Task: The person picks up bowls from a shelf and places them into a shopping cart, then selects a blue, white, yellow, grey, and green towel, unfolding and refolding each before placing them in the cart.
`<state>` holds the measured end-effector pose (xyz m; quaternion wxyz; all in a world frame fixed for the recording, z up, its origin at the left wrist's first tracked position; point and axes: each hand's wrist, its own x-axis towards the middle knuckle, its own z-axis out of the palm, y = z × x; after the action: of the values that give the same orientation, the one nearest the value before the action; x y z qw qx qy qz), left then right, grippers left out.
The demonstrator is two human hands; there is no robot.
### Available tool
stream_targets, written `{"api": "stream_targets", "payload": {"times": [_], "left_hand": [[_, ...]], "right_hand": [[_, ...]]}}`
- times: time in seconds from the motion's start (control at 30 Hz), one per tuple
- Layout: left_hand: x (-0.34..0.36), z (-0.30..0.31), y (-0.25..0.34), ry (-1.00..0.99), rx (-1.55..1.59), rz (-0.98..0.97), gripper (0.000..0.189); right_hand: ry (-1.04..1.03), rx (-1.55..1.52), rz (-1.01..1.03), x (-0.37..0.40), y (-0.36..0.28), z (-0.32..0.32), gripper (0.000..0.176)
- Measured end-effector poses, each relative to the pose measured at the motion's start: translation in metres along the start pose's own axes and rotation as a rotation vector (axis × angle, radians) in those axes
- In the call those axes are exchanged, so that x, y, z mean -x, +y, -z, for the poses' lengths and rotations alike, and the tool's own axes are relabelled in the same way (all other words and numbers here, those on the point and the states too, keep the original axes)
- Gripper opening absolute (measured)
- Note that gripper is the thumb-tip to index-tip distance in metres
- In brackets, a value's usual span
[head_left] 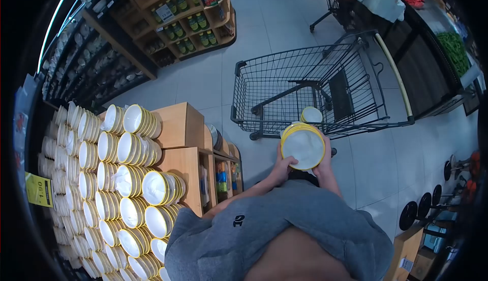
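In front of my body I hold a stack of white bowls (304, 149) with yellow rims, tilted so that the inside of the nearest one faces me. My left hand (284, 166) grips the stack's left side, its thumb over the lower rim. Around the right side curls my right hand (323, 163), its fingers partly hidden by the bowls. Just beyond the stack, another yellow-rimmed white bowl (311, 114) shows at the near side of the wire shopping cart (284, 62). Whether it lies inside the cart is hard to tell.
To my left rises a large display of stacked yellow-rimmed bowls (134, 212) with a yellow price tag (39, 189). A wooden shelf unit (185, 172) adjoins it. Farther off stands a shelf of bottles (185, 29). Pans (408, 215) hang at the right, below a produce stand (432, 62).
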<state>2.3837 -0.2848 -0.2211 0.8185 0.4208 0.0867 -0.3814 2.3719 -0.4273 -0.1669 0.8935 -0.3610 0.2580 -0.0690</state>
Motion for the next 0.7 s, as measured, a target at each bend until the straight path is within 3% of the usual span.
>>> {"api": "stream_targets", "payload": {"times": [0.27, 0.4, 0.6, 0.7], "left_hand": [[-0.086, -0.046, -0.019, -0.023, 0.170, -0.110, 0.085], [-0.096, -0.074, 0.001, 0.094, 0.081, -0.171, 0.052], [-0.130, -0.080, 0.037, 0.183, 0.137, -0.291, 0.044], [-0.164, -0.051, 0.040, 0.250, 0.079, -0.272, 0.043]], "right_hand": [[-0.151, 0.139, 0.077, -0.068, -0.071, 0.024, 0.048], [-0.223, 0.192, 0.088, -0.104, -0.082, 0.030, 0.046], [-0.199, 0.140, 0.043, -0.150, -0.074, 0.015, 0.043], [-0.180, 0.141, 0.040, -0.177, -0.067, -0.001, 0.042]]}}
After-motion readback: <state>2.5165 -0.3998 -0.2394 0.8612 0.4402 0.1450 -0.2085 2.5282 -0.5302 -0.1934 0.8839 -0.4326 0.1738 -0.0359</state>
